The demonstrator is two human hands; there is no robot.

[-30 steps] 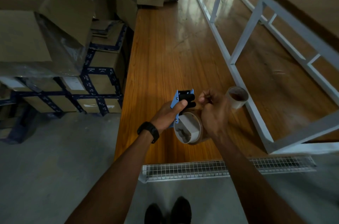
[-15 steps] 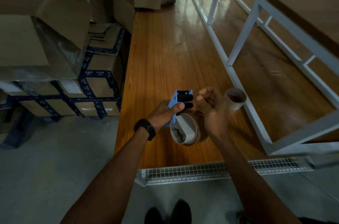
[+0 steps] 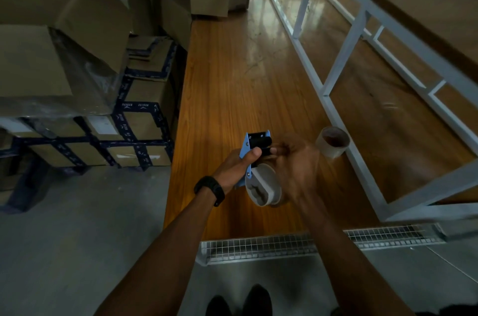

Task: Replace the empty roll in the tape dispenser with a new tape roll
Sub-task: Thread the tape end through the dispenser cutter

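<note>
My left hand (image 3: 231, 167) grips the handle of a blue tape dispenser (image 3: 248, 145), thumb on its side plate, above the near end of the wooden table (image 3: 232, 83). A tape roll (image 3: 262, 189) sits on the dispenser's grey hub, facing me. My right hand (image 3: 294, 163) is blurred and lies over the roll's right side, fingertips at the black roller. Whether those fingers pinch anything is hidden. A second cardboard-cored roll (image 3: 333, 145) stands on the table to the right, apart from both hands.
A white metal frame (image 3: 333, 77) runs along the table's right side, close to the loose roll. Stacked cardboard boxes (image 3: 144, 119) stand at the left. A wire mesh tray (image 3: 258, 246) hangs below the table's near edge. My shoes show on the concrete floor.
My right hand has moved from a raised, curled pose down over the roll, its fingers now stretched toward the black roller. The left hand and dispenser stay almost where they were.
</note>
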